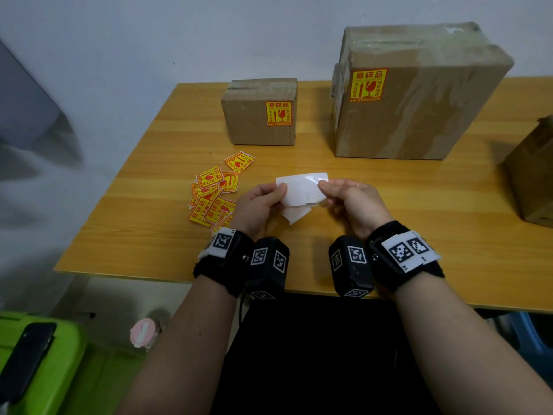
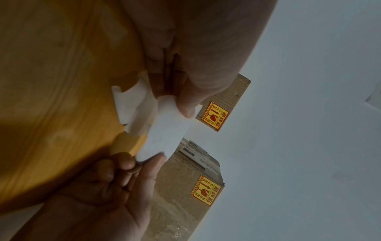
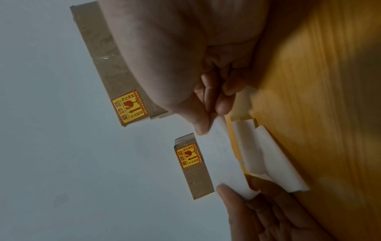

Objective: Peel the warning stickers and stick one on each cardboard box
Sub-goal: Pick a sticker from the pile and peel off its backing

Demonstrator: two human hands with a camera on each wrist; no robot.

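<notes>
The fingers of my left hand pinched the left end of a white strip of sticker paper, thumb on top. The fingers of my right hand pinched the right end the same way. So the strip lay long-ways from left to right between my two hands, just above the tabletop. Its white side faced me, so I could not tell if a sticker was on the far side. A second bit of white paper hung down under the strip, near my left hand.

Going from left to right: the pile of loose warning stickers lay on the tabletop just beside my left hand. Behind it stood the small cardboard box, which had a sticker on its front. Then came the big cardboard box, also with a sticker. At the far right edge stood a third box, and I could see no sticker on the part that showed.

I think that third box was the one left to do. It lay well off to the right, so my right hand was the nearer one. The peel would have to run along the long way of the strip.
</notes>
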